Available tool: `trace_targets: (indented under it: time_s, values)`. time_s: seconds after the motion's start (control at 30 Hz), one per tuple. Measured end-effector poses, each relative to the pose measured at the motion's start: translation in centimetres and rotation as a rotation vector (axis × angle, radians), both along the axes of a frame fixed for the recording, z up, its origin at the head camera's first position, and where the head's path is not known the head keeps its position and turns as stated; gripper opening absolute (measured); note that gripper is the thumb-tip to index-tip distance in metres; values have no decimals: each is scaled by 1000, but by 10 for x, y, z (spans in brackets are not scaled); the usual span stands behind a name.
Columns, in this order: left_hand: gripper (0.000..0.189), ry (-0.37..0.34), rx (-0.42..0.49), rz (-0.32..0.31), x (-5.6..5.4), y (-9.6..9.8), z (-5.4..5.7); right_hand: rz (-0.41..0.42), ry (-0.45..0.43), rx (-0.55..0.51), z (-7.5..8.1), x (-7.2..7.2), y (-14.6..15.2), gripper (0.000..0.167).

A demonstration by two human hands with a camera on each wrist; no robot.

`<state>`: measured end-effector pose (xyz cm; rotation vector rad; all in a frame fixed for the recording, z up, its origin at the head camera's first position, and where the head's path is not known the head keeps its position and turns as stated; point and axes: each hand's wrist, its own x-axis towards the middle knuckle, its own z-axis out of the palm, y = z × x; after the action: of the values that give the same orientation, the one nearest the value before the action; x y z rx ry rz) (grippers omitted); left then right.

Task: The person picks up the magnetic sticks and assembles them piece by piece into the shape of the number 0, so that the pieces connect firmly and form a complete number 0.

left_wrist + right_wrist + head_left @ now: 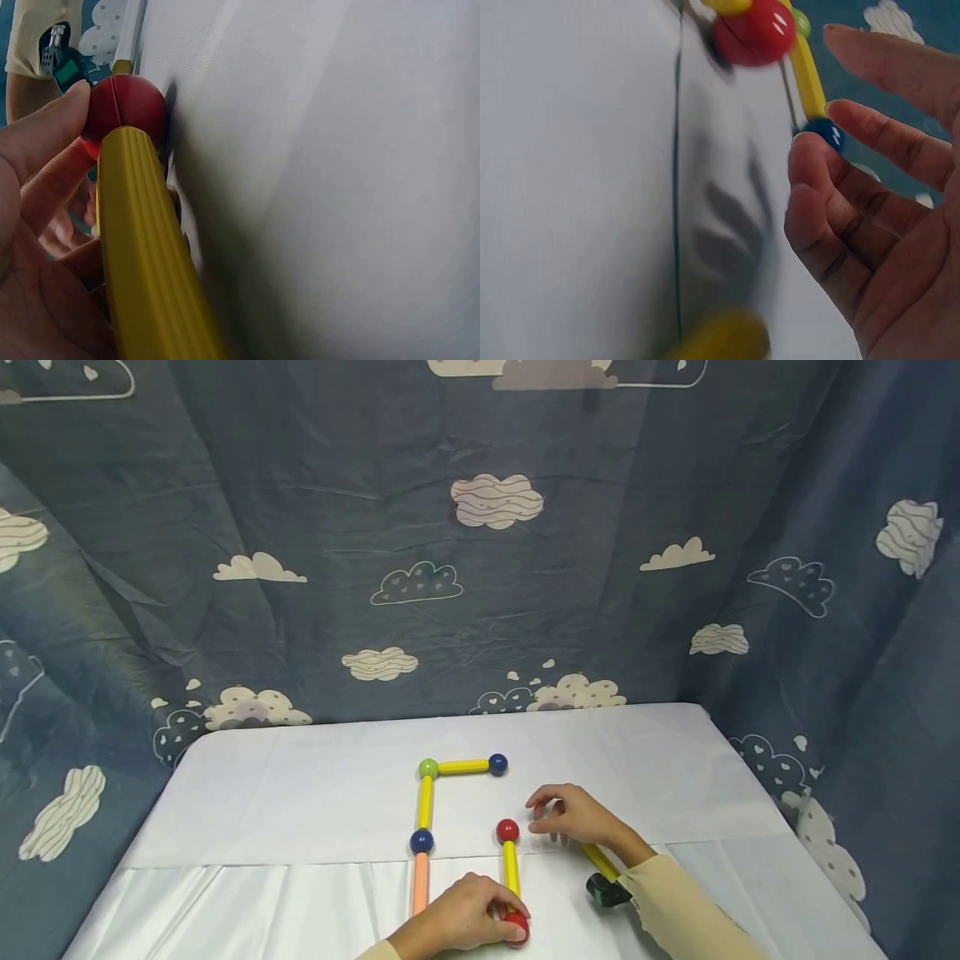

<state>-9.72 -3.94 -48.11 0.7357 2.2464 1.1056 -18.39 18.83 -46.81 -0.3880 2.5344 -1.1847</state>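
Observation:
My left hand [472, 912] pinches a red ball [516, 931] between thumb and fingers near the front of the table. From that ball a yellow ribbed rod [512, 870] runs away from me to a second red ball [507, 831]. In the left wrist view the rod [142, 232] meets the pinched ball [135, 109]. Right of the far red ball, my right hand [573, 814] hovers over the table with its fingers loosely bent and nothing between them. Its fingers [870, 120] overlap a blue ball [825, 135] in the right wrist view.
On the left, a green ball [428, 768] joins two yellow rods, one reaching a dark blue ball [498, 765], the other a blue ball [422, 841] with a peach rod [420, 885]. Another yellow rod [602, 862] shows under my right forearm, beside a black wrist camera [606, 891].

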Motion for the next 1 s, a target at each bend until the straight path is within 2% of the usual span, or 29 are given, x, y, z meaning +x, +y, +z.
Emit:
trace_targets:
  time_s: [0.13,0.27,0.5,0.63,0.73,0.83,1.0]
  values:
    - [12,-14,-1,20,0,-1,1,-43,28,28,5,4,19,31]
    - [13,-20,12,30,0,-2,0,-52,36,36,4,10,38,31]
    - [12,-13,16,11,0,-4,1,-49,22,56,-3,29,61,33]
    - [11,-15,17,1,-1,-4,1,-53,11,88,-5,39,67,39]
    - [10,-43,18,12,0,-4,0,-45,-4,121,-7,44,68,41]
    - [10,-67,22,23,1,-3,0,-60,-2,165,-7,46,68,39]
    - [11,-59,24,18,1,-2,0,-78,5,176,-6,46,66,32]
